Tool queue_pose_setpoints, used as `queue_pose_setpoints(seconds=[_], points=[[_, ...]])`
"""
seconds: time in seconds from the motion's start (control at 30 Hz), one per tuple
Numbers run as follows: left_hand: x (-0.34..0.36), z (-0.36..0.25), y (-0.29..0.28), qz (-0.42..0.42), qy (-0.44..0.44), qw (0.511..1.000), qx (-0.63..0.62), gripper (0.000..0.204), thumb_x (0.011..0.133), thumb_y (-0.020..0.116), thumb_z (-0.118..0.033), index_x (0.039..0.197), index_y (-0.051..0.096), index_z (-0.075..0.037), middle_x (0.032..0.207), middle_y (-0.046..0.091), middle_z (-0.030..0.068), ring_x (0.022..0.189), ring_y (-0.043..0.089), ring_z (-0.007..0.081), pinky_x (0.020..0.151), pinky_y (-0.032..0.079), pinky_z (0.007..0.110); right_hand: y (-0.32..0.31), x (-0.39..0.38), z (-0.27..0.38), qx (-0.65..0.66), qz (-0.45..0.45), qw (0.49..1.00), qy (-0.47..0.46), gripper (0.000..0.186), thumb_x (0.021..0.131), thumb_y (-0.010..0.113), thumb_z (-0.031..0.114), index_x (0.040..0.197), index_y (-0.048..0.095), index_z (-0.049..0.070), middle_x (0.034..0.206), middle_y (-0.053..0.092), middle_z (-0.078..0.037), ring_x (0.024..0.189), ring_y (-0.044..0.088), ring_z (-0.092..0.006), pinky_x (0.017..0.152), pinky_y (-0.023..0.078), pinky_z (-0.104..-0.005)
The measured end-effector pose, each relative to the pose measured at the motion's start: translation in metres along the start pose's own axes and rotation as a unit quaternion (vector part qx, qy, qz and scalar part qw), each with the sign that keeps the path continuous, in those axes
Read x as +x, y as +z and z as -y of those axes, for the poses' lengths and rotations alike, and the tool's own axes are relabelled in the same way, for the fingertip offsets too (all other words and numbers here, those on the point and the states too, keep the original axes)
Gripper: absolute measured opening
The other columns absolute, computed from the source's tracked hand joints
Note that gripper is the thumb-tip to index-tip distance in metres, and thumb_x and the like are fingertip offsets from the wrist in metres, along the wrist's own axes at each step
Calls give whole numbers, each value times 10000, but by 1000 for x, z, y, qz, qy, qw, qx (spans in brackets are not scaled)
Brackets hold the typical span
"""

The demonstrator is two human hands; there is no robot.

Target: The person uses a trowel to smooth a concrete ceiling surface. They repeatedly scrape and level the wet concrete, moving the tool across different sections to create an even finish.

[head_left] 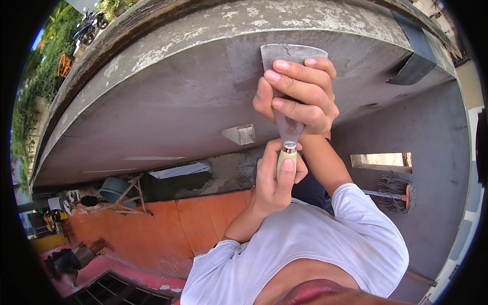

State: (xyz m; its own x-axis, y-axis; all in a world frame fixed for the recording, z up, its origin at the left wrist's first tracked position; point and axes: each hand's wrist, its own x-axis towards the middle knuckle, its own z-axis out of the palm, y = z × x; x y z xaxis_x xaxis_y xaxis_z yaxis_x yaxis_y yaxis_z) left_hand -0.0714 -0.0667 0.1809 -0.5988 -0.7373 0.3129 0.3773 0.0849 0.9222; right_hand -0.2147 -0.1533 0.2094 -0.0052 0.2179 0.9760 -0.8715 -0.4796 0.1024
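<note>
A putty knife with a wide, stained metal blade (292, 52) and a pale handle (287, 160) is held in front of me, its blade end toward the grey wall's upper edge. My left hand (277, 180) is closed around the handle, the thumb lying along it. Higher up, my right hand (305, 94) grips the blade, with fingers across its face and the thumb at its side. Those fingers cover much of the blade. Behind it stands the grey plastered wall (193, 96), topped by a ledge (223, 20) with flaking pale patches. Whether the blade touches the wall, I cannot tell.
A dark strip (414, 48) hangs over the ledge at the right. Beside the right wall are a mop (396, 193) and a rectangular opening (381, 161). At the lower left are a grey-blue basin (119, 190), a wooden frame (133, 198) and another person (71, 262).
</note>
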Motion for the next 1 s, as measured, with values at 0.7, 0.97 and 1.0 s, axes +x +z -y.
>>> queue_pose_setpoints(seconds=[0.7,0.97,1.0], points=[[4,-13,-5,0,-26,998,-53,325,1035,404,-279,1128,491,20,568,479,14,482,378,70,499,324,251,11,11,1,9,-33,999,-4,370,694,823,11,709,507,203,846,747,74,871,710,-120,765,451,-309],[3,-19,-1,-15,-36,998,-45,336,1034,411,-292,1128,495,19,578,486,9,501,398,70,505,332,251,3,10,6,-14,20,1000,13,390,748,825,40,883,499,205,900,741,49,924,720,-162,881,478,-373],[1,-13,-2,-12,-32,999,-38,336,1033,412,-292,1128,494,19,577,485,9,502,400,71,505,333,252,5,7,4,-3,-1,1000,15,381,726,827,35,826,500,204,878,745,53,904,718,-150,852,471,-357]])
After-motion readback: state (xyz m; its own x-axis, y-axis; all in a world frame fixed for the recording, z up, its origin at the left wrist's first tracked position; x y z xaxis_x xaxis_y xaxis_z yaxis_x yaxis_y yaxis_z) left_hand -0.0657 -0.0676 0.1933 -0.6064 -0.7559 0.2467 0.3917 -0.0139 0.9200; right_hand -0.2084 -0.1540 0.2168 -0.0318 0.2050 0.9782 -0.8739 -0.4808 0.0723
